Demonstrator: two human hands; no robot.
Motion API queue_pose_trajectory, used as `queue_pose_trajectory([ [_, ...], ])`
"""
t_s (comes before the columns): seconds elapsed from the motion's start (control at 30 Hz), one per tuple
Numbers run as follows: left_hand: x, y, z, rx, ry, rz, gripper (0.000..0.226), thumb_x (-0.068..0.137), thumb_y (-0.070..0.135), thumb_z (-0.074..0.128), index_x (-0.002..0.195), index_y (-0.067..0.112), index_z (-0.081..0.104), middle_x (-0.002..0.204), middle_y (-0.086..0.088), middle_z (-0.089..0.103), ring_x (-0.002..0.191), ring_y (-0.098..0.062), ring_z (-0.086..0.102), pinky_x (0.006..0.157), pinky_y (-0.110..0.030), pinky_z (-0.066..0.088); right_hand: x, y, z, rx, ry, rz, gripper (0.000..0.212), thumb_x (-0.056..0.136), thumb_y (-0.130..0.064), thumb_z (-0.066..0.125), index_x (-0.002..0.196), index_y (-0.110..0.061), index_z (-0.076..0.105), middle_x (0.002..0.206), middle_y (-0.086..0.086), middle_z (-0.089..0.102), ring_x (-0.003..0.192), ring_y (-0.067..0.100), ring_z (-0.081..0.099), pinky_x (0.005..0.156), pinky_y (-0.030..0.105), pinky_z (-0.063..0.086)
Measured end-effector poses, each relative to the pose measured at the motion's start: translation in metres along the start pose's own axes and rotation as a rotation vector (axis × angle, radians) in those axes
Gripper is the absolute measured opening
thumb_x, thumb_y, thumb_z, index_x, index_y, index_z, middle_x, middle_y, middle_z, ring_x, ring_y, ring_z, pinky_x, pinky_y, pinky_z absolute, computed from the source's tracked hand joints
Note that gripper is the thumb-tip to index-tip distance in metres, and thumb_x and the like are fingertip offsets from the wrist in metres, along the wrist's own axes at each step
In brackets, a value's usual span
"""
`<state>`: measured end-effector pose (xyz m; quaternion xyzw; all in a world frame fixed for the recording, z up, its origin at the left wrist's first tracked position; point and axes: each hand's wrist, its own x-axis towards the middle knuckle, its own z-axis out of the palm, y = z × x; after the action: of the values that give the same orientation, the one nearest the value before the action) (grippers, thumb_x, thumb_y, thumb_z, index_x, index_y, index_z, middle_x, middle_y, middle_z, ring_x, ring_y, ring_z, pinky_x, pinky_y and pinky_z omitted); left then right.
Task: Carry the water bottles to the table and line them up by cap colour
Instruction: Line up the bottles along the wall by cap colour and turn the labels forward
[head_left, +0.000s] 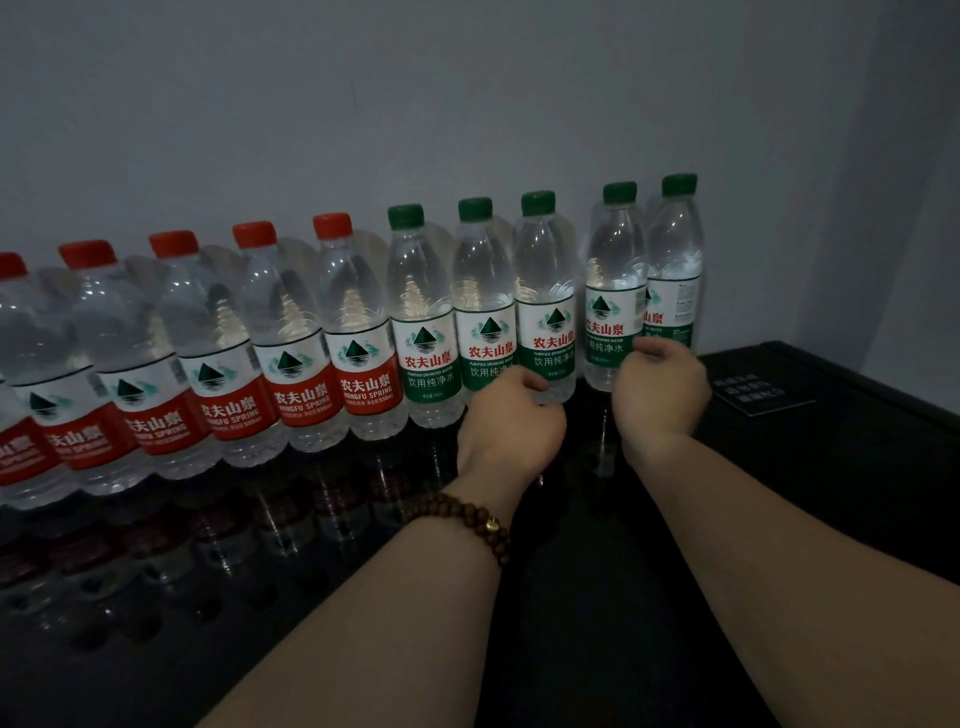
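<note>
My left hand (511, 423) wraps the third green bottle (545, 291), right hand (660, 389) the fourth bottle (615, 291) just right of it, gap between 'em.

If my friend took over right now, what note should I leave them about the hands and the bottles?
Left hand: fingers curled round the foot of the third green-capped bottle.
Right hand: curled low by the fourth green-capped bottle and the fifth green-capped bottle; its grip is unclear.
Bottles: upright in one row on the black table by the wall, with the red-capped bottles on the left and the green on the right.
Done: colours grouped.
Left: probably closing the gap after the third green one.
</note>
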<state>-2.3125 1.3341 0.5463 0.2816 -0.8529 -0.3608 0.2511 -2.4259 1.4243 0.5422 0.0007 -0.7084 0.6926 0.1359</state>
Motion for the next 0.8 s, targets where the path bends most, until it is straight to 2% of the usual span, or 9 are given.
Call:
queue_pose_trajectory([
  [0.1, -0.001, 0.001, 0.005, -0.054, -0.09, 0.092, 0.034, 0.076, 0.031, 0.059, 0.109, 0.04, 0.062, 0.072, 0.008, 0.069, 0.067, -0.014, 0.068, 0.063, -0.034, 0.06, 0.004, -0.003, -0.002, 0.137, -0.019, 0.142, 0.035, 0.087, -0.008, 0.056, 0.117, -0.017, 0.07, 0.112, 0.001, 0.068, 0.098, 0.019, 0.065, 0.083, 0.034, 0.057],
  [0.17, 0.0, 0.0, 0.007, -0.047, -0.112, 0.145, 0.032, 0.082, 0.027, 0.064, 0.112, 0.038, 0.063, 0.066, 0.008, 0.068, 0.064, -0.011, 0.067, 0.065, -0.035, 0.061, 0.007, -0.005, -0.006, 0.141, -0.091, 0.186, 0.036, 0.084, -0.008, 0.058, 0.117, -0.017, 0.07, 0.111, 0.004, 0.069, 0.097, 0.02, 0.066, 0.083, 0.037, 0.059],
  [0.27, 0.003, -0.002, 0.007, -0.048, -0.111, 0.153, 0.033, 0.084, 0.024, 0.067, 0.113, 0.039, 0.062, 0.062, 0.009, 0.068, 0.057, -0.006, 0.064, 0.062, -0.033, 0.06, 0.015, -0.008, -0.014, 0.078, -0.274, 0.239, 0.037, 0.086, -0.007, 0.058, 0.118, -0.022, 0.065, 0.1, 0.006, 0.068, 0.073, 0.019, 0.059, 0.054, 0.031, 0.049],
  [0.33, 0.003, -0.003, 0.008, -0.046, -0.115, 0.149, 0.033, 0.084, 0.025, 0.067, 0.113, 0.04, 0.062, 0.062, 0.012, 0.068, 0.056, -0.005, 0.064, 0.062, -0.033, 0.06, 0.019, -0.007, -0.021, 0.069, -0.366, 0.252, 0.039, 0.088, -0.004, 0.055, 0.12, -0.024, 0.061, 0.089, 0.006, 0.064, 0.059, 0.016, 0.05, 0.042, 0.025, 0.039],
  [0.4, 0.003, -0.002, 0.008, -0.034, -0.121, 0.154, 0.034, 0.083, 0.026, 0.067, 0.111, 0.042, 0.06, 0.064, 0.01, 0.069, 0.061, -0.006, 0.066, 0.066, -0.035, 0.061, 0.019, -0.003, -0.022, 0.045, -0.387, 0.177, 0.043, 0.086, -0.003, 0.056, 0.12, -0.027, 0.064, 0.089, 0.003, 0.066, 0.064, 0.016, 0.055, 0.048, 0.028, 0.042],
  [0.5, 0.005, -0.003, 0.009, -0.023, -0.124, 0.155, 0.037, 0.081, 0.028, 0.065, 0.113, 0.044, 0.058, 0.066, 0.009, 0.069, 0.065, -0.008, 0.067, 0.068, -0.035, 0.061, 0.012, -0.001, -0.014, -0.029, -0.369, 0.01, 0.023, 0.082, -0.004, 0.06, 0.092, -0.022, 0.07, 0.085, -0.006, 0.069, 0.077, 0.013, 0.063, 0.062, 0.028, 0.052],
  [0.57, 0.005, -0.003, 0.009, -0.01, -0.13, 0.162, 0.043, 0.081, 0.028, 0.065, 0.121, 0.042, 0.058, 0.067, 0.009, 0.069, 0.066, -0.009, 0.068, 0.069, -0.036, 0.061, 0.011, -0.001, -0.01, -0.034, -0.413, -0.041, 0.022, 0.083, -0.003, 0.061, 0.081, -0.024, 0.067, 0.08, -0.011, 0.067, 0.074, 0.006, 0.062, 0.061, 0.022, 0.051],
  [0.73, 0.003, -0.002, 0.009, 0.023, -0.148, 0.174, 0.059, 0.082, 0.029, 0.064, 0.137, 0.046, 0.051, 0.068, 0.011, 0.069, 0.073, -0.012, 0.069, 0.077, -0.04, 0.061, 0.019, -0.001, -0.014, -0.017, -0.522, -0.044, 0.021, 0.089, -0.018, 0.072, 0.101, -0.035, 0.069, 0.088, -0.011, 0.072, 0.073, 0.005, 0.063, 0.046, 0.014, 0.04],
  [0.8, 0.002, -0.001, 0.008, 0.056, -0.161, 0.178, 0.064, 0.083, 0.032, 0.063, 0.142, 0.05, 0.046, 0.072, 0.013, 0.069, 0.079, -0.014, 0.069, 0.081, -0.041, 0.06, 0.022, 0.0, -0.015, 0.012, -0.523, -0.044, 0.014, 0.089, -0.024, 0.077, 0.093, -0.034, 0.067, 0.086, -0.016, 0.071, 0.07, 0.0, 0.064, 0.042, 0.009, 0.039],
])
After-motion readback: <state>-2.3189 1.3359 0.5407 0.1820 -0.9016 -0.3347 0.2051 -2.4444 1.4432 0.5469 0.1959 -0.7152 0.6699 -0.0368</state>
